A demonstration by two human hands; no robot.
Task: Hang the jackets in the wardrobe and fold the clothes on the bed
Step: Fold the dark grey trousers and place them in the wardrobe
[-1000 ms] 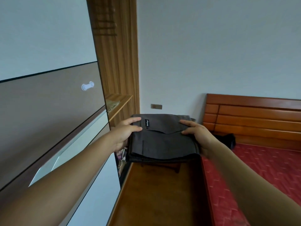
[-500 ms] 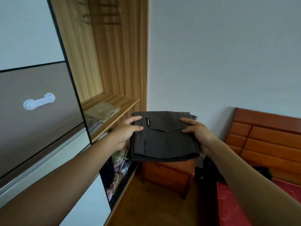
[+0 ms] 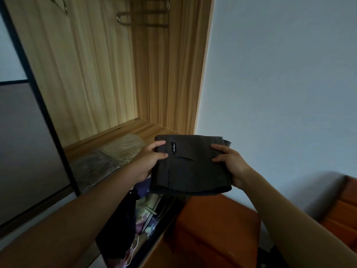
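Trousers: folded dark grey trousers (image 3: 191, 167), a flat woven rectangle with a small black label (image 3: 173, 147) near the far left corner, held in the air just right of the wardrobe shelf (image 3: 146, 128).
Left hand: left hand (image 3: 148, 161) grips the left edge, thumb on top, fingers underneath.
Right hand: right hand (image 3: 231, 165) grips the right edge the same way; both forearms are stretched forward.
Shelf: pale wood grain, carrying soft folded beige clothes (image 3: 108, 159).
Above: wooden hangers (image 3: 143, 18) on a rail.
Below: smooth orange-brown nightstand (image 3: 216, 225).
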